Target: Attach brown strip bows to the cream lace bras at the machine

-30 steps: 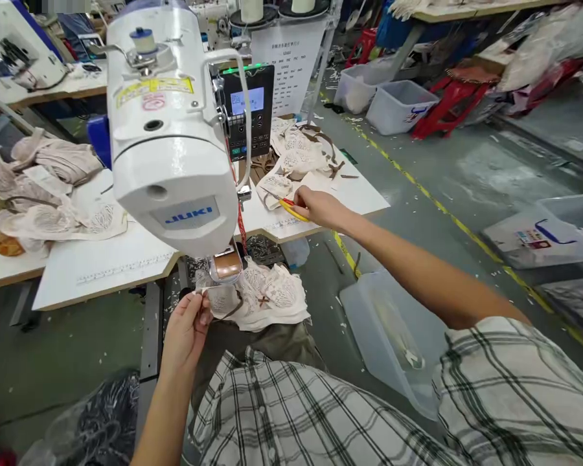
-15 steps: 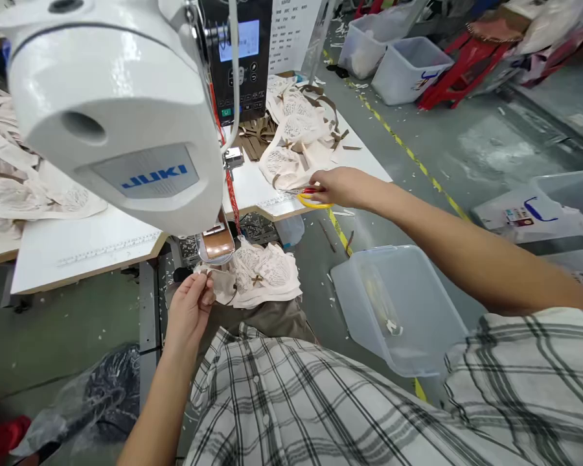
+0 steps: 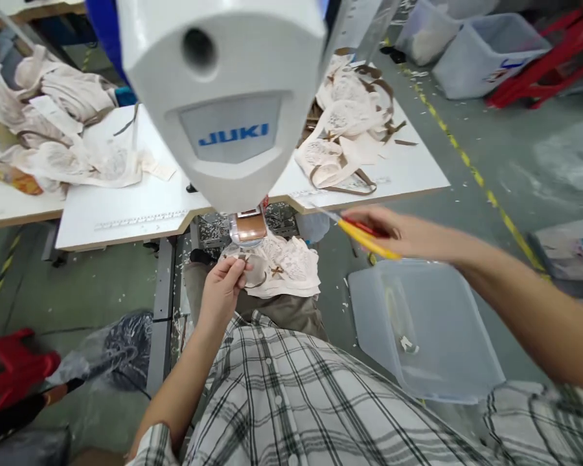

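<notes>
Between thumb and fingers, my left hand (image 3: 228, 278) pinches the left edge of a cream lace bra (image 3: 291, 262), which lies over my lap with a small brown bow at its centre. Just above that hand is the sewing machine's lower end with a copper-coloured part (image 3: 250, 226). Off to the right, my right hand (image 3: 393, 230) grips a pair of scissors (image 3: 362, 236) with yellow and red handles, the blades pointing left toward the table edge. Motion blurs the scissors and that hand slightly. The large white JUKI machine head (image 3: 228, 110) fills the upper middle.
More cream bras with brown straps (image 3: 350, 123) lie on the white table's right part (image 3: 412, 168). Another pile of bras (image 3: 78, 136) is on the left. A translucent plastic bin (image 3: 447, 336) stands on the floor at right, and a red stool (image 3: 17, 362) at lower left.
My right hand has lifted the scissors off the table beside the bras and brought them back toward me. My left hand keeps its pinch on the bra. The view has swung left.
</notes>
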Demonstrator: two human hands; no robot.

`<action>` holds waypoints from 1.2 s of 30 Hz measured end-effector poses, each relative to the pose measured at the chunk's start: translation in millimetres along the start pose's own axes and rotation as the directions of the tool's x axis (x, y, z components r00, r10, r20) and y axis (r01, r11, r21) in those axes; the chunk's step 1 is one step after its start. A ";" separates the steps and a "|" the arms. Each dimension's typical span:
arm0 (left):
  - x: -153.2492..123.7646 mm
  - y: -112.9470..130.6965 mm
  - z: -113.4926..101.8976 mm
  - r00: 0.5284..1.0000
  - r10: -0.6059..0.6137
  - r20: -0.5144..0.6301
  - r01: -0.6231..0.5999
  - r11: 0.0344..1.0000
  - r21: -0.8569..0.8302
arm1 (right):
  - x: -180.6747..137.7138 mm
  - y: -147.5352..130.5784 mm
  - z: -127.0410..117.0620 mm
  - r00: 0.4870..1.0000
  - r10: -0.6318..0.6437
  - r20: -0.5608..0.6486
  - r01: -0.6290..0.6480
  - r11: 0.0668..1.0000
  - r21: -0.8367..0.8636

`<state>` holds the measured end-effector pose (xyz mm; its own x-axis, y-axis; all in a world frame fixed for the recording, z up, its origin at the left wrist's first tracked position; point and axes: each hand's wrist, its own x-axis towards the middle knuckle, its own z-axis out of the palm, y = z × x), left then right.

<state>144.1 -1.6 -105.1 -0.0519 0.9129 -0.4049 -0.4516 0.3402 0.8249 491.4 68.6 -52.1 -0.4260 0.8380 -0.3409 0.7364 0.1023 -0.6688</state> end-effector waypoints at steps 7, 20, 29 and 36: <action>-14.8 -7.1 0.9 0.986 0.164 0.027 -0.166 0.961 0.220 | -41.3 -61.6 119.1 0.930 -0.319 -0.185 0.295 0.945 -0.144; -22.3 -7.5 -2.0 0.968 0.250 0.030 -0.244 0.904 0.350 | -12.2 -74.3 127.3 0.893 -0.377 -0.245 0.357 0.926 -0.123; -19.7 -13.4 0.3 0.923 0.380 0.059 -0.369 0.834 0.411 | 4.7 -82.8 138.2 0.833 -0.292 -0.469 0.305 0.951 -0.050; -20.1 -20.2 -4.1 0.937 0.350 -0.003 -0.319 0.857 0.404 | 9.8 -81.8 146.4 0.825 -0.272 -0.495 0.313 0.950 -0.001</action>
<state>150.7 -27.8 -115.2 -0.2088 0.9736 -0.0918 -0.0110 0.0915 0.9957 350.1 -10.0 -97.4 -0.2917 0.9291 0.2275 0.5666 0.3595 -0.7415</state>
